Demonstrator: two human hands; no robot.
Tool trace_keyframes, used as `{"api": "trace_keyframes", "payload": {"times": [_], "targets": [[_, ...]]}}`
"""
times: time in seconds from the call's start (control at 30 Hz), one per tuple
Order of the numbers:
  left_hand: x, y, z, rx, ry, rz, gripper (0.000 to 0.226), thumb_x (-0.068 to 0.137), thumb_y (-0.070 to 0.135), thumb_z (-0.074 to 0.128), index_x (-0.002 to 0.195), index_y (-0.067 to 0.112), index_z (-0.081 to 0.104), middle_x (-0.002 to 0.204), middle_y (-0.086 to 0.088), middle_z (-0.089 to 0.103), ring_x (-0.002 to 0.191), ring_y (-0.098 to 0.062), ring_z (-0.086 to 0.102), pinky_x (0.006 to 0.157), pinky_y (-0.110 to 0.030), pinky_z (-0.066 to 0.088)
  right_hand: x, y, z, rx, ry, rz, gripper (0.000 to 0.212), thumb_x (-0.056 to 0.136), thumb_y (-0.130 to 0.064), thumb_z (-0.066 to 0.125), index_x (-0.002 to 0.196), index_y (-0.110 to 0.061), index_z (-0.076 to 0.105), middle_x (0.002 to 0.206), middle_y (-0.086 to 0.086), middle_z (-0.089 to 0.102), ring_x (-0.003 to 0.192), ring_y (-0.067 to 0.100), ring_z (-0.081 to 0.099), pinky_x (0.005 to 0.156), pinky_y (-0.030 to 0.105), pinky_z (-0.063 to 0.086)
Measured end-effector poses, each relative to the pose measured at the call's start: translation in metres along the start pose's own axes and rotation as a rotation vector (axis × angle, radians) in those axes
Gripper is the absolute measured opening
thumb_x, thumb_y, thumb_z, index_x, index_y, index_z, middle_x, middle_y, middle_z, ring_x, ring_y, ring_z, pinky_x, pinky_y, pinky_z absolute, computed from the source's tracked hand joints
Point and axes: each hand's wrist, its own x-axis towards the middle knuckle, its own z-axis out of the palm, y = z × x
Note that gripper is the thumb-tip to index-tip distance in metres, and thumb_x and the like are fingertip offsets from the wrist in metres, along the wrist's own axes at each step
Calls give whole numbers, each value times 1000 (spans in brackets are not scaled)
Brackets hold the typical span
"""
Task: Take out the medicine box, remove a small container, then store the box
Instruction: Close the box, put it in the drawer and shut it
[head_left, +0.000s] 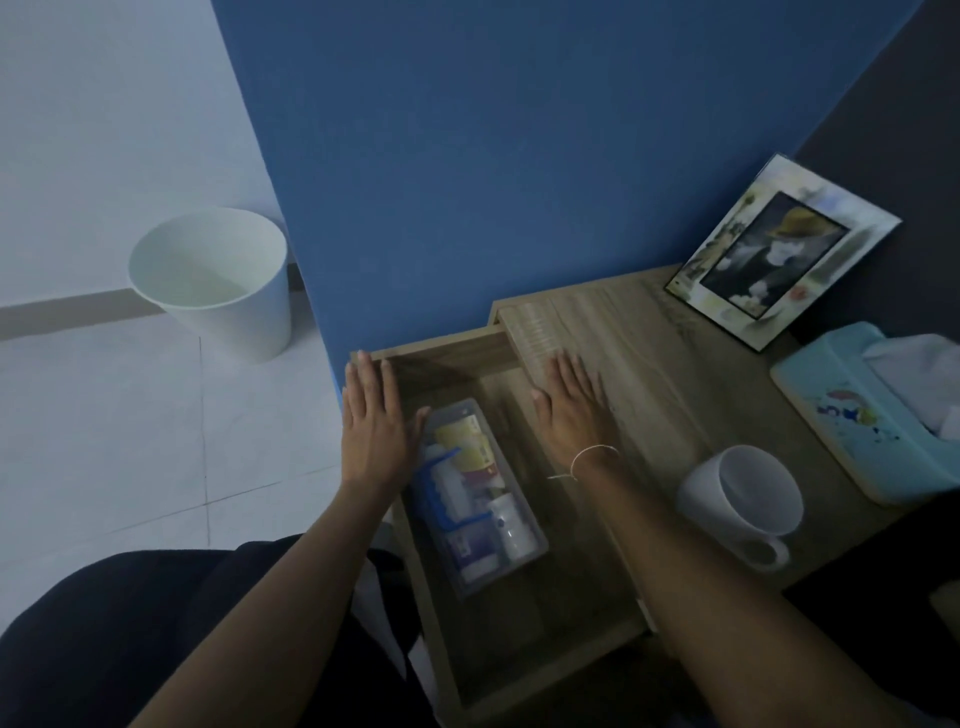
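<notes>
A clear plastic medicine box (535, 545) with a blue handle lies inside the open wooden drawer (545, 644), packed with small packets and a white bottle (511, 525). My left hand (371, 421) hovers flat with fingers spread over the drawer's left wall, just left of the box. My right hand (569, 405) rests flat on the edge of the wooden tabletop, right of the box. Neither hand holds anything.
On the wooden tabletop (649, 364) stand a white mug (748, 504), a light blue tissue box (872, 415) and a framed picture (779, 254) leaning on the wall. A white waste bin (218, 280) stands on the tiled floor at the left.
</notes>
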Motion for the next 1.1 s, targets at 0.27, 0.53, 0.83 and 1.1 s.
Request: {"api": "trace_keyframes", "payload": {"times": [0.27,0.53,0.83,1.1], "targets": [[-6,2,-4,-458,-87,-237,77,97,35,43,146,-6,0,156,-29,4,145,-39,10,118,-46,20,1,5,1,48,54,-12,52,99,-20,31,149,-9,25,159,6,23,148,20,15,121,40,8],[-2,4,-8,-482,-227,-216,86,96,33,46,146,-1,-15,158,-19,-15,148,-30,-3,120,-39,11,4,7,6,47,89,-11,53,97,-18,34,149,-10,26,158,5,26,147,20,17,121,38,7],[9,25,-13,-462,-289,-10,59,98,24,39,148,6,13,155,-20,24,138,-37,32,109,-41,31,5,9,9,72,57,12,54,99,-36,30,149,-16,26,159,2,23,149,24,4,121,45,3],[1,34,26,-39,-260,265,68,99,42,29,149,14,-7,161,-7,-4,148,-24,-1,119,-40,1,3,10,2,124,161,31,48,85,-32,53,131,-20,55,145,6,48,138,30,36,115,57,18]]}}
